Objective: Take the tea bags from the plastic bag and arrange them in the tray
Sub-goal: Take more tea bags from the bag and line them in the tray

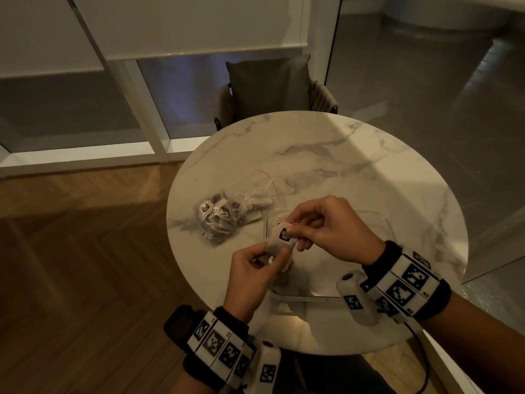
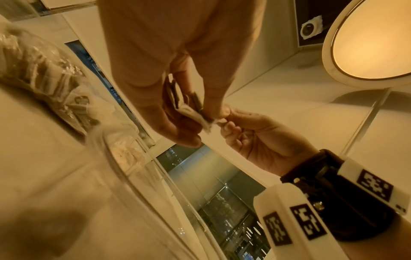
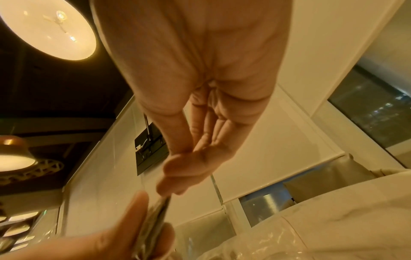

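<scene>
Both hands hold one tea bag [image 1: 277, 247] just above the clear plastic tray [image 1: 379, 220] on the round marble table [image 1: 341, 155]. My left hand [image 1: 270, 255] pinches the bag's pouch [image 2: 189, 110] between thumb and fingers. My right hand [image 1: 299, 230] pinches its paper tag [image 1: 285, 234] and string, the other fingers curled. From the right wrist, the tea bag [image 3: 155, 216] shows edge-on below my right hand [image 3: 175, 176]. The clear plastic bag [image 1: 224, 214] lies open left of the tray with several tea bags inside, and appears too in the left wrist view [image 2: 44, 73].
A thin red tie [image 1: 270, 180] lies by the plastic bag's mouth. A dark cushioned chair [image 1: 270, 86] stands at the table's far side. The tray's near wall [image 2: 142, 158] is close under my hands, with something pale behind it. Wooden floor lies to the left.
</scene>
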A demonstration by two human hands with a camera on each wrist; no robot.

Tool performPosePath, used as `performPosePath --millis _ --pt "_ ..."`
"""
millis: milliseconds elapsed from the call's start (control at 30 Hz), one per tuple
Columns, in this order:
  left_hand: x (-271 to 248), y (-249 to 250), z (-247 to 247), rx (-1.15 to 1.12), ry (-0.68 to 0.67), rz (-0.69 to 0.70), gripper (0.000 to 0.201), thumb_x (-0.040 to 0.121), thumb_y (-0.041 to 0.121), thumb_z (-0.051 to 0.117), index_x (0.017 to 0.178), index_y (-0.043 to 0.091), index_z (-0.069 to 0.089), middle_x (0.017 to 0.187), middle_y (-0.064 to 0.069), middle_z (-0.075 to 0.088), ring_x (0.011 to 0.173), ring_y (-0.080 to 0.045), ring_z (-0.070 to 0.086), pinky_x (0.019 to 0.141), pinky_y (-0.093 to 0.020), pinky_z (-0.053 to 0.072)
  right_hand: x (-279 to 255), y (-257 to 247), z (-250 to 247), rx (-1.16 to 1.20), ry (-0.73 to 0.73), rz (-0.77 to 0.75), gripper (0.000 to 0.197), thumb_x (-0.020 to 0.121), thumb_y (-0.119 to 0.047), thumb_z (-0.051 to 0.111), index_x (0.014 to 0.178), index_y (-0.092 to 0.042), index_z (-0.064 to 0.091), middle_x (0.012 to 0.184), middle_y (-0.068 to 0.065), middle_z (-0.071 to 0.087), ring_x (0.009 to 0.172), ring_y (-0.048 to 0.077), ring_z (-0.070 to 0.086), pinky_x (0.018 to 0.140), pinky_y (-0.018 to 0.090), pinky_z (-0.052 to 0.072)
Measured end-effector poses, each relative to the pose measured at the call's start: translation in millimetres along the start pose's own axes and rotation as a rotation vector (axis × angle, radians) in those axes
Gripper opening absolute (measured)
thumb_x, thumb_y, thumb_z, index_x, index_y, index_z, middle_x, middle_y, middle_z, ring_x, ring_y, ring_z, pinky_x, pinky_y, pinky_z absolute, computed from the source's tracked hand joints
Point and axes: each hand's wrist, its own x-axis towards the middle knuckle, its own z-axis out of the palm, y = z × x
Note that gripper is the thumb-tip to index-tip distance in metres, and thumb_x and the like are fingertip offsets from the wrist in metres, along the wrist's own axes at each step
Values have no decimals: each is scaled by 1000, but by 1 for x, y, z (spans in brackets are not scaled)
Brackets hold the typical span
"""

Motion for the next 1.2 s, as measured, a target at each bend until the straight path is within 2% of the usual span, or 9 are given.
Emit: performPosePath --millis 167,333,400,533,700,833,933,1033,1200 --pt "-1 2 -33 26 121 -9 31 69 27 82 97 13 78 91 -14 75 88 -40 70 87 -51 58 16 6 -5 -245 -118 -28 9 81 -20 79 82 -11 76 68 -5 72 58 3 67 61 19 56" --pt "3 -5 -57 22 217 -33 32 81 -1 74 107 15 76 81 -5 70 80 -20 65 68 -23 57 35 30 13 -551 -486 86 9 77 -24 81 76 -16 77 64 -13 64 56 -3 56 59 15 42" --pt "5 -6 -60 36 236 -34 29 85 0 71 106 19 76 88 -11 70 78 -17 64 63 -21 54 40 35 25 -618 -625 101 11 79 -23 79 82 -13 77 66 -10 63 57 -1 53 58 13 42" --pt "5 -8 -61 55 234 1 32 90 0 65 108 25 74 95 -9 72 77 -14 64 61 -20 52 51 43 43 -655 -784 159 12 84 -16 74 92 -7 72 68 -3 64 65 10 60 70 25 52" --pt "3 -9 -59 -5 219 33 37 88 -4 65 119 17 69 101 -19 69 84 -24 68 70 -25 57 64 47 55 -751 -759 137 13 83 -13 74 93 -5 71 67 -5 58 55 1 51 59 17 45" --pt "4 -10 -58 -152 229 -40 39 92 -7 58 126 12 58 105 -26 69 89 -35 72 77 -35 61 69 47 54 -737 -727 153 20 82 -16 76 99 -7 71 66 -11 55 57 0 50 60 16 45" --pt "3 -8 -55 -277 210 -92 35 94 -9 53 126 6 49 110 -32 65 90 -41 72 76 -35 62 71 46 43 -676 -677 125 19 83 -18 76 99 -7 73 72 -4 66 56 0 56 66 19 51" --pt "2 -5 -47 -310 189 -105 33 94 -8 54 122 6 45 112 -31 63 86 -43 72 73 -33 62 67 44 30 -508 -583 101 17 90 -24 68 94 -8 74 77 4 75 57 5 64 71 23 55" --pt "3 -3 -32 -278 162 -71 32 91 -6 59 118 5 47 101 -26 70 79 -42 73 70 -33 62 44 24 23 -63 -382 157 50 94 -48 53 89 -2 70 75 13 73 62 24 71 62 31 56"
